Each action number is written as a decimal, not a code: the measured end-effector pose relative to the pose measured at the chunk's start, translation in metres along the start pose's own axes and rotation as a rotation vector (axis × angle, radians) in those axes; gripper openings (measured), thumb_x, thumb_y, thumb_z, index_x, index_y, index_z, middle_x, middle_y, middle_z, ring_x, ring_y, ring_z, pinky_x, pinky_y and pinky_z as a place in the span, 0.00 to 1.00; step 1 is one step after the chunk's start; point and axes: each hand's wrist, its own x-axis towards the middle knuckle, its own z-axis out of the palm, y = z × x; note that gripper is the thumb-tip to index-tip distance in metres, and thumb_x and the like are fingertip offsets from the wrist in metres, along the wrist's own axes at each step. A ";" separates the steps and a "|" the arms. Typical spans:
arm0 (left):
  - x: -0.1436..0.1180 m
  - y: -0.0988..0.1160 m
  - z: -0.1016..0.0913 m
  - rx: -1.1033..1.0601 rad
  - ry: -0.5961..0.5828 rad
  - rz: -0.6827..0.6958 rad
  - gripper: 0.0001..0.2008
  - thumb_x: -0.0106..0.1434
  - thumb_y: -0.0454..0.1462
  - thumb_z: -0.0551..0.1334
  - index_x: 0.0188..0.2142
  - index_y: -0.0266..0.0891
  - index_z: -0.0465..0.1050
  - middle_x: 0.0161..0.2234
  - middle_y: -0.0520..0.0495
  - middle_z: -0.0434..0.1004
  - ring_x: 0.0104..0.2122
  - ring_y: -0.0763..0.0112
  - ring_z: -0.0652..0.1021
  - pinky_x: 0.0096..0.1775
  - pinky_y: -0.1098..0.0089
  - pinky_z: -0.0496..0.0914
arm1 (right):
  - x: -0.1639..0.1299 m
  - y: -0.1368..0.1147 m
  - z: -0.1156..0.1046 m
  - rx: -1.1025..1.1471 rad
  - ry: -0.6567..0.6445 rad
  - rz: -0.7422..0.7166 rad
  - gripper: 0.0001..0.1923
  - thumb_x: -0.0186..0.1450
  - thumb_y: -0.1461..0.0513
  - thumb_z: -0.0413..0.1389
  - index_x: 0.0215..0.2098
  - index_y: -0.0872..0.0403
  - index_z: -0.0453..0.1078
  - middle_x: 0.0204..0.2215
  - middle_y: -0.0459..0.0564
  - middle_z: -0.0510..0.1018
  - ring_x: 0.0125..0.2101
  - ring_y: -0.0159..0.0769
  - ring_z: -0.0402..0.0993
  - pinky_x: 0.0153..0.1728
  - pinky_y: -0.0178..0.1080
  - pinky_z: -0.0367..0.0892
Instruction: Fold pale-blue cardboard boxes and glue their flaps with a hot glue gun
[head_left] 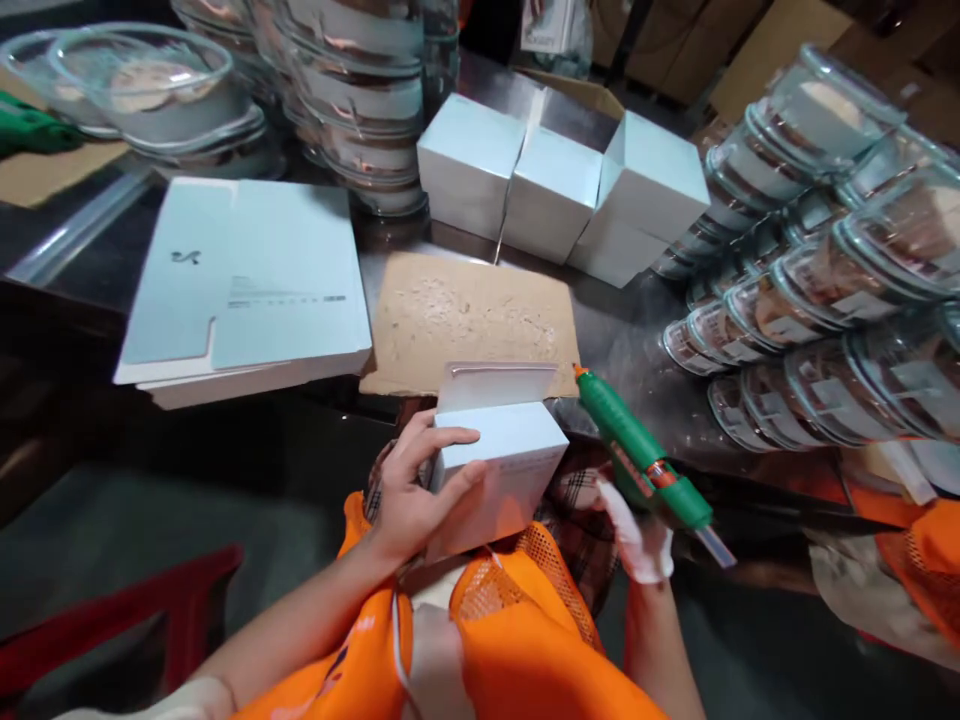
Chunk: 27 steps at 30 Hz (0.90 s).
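Steel-topped workbench (622,340), crowded: stacked lidded glass bowls (810,300) at right and rear, three assembled white boxes (555,190) at centre rear, a pile of flat box blanks (247,290) at left, and a glue-stained cardboard pad (472,320) at the near edge.

The left hand (412,495) is closed around a white carton (499,470), fingers across its top and side, holding it over the lap just below the bench edge. The carton's top flap (499,385) stands open and upright. The right hand (634,530), with a white wrapped finger, is clamped on a green glue gun (637,455); its orange nozzle points up toward the flap's right corner, very near it.

Probable faults:
- Nozzle near bare left fingers: burn risk if the carton shifts.
- Glue dripping on the orange vest (525,640) below.
- Flap closed askew, since only one hand steadies the carton.
- Elbow movement may disturb the bowls at right.
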 end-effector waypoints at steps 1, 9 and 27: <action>0.000 -0.001 0.000 -0.009 0.003 -0.007 0.08 0.68 0.43 0.72 0.46 0.46 0.83 0.46 0.46 0.81 0.48 0.63 0.82 0.48 0.68 0.76 | 0.010 -0.002 0.003 0.055 0.039 0.025 0.17 0.63 0.51 0.66 0.37 0.56 0.84 0.21 0.42 0.80 0.23 0.35 0.75 0.26 0.33 0.76; -0.003 -0.003 -0.001 -0.072 0.017 -0.031 0.10 0.68 0.46 0.71 0.45 0.45 0.84 0.45 0.45 0.82 0.46 0.61 0.82 0.46 0.67 0.76 | 0.105 -0.009 0.022 0.237 -0.143 0.496 0.28 0.66 0.40 0.57 0.34 0.57 0.81 0.25 0.55 0.84 0.20 0.38 0.77 0.25 0.40 0.75; 0.009 -0.011 0.017 -0.363 0.059 -0.141 0.27 0.68 0.55 0.70 0.59 0.51 0.65 0.45 0.46 0.81 0.51 0.58 0.85 0.52 0.59 0.79 | 0.056 -0.036 0.026 0.322 -0.529 -0.058 0.42 0.55 0.25 0.61 0.43 0.50 0.85 0.52 0.57 0.85 0.54 0.53 0.81 0.59 0.52 0.74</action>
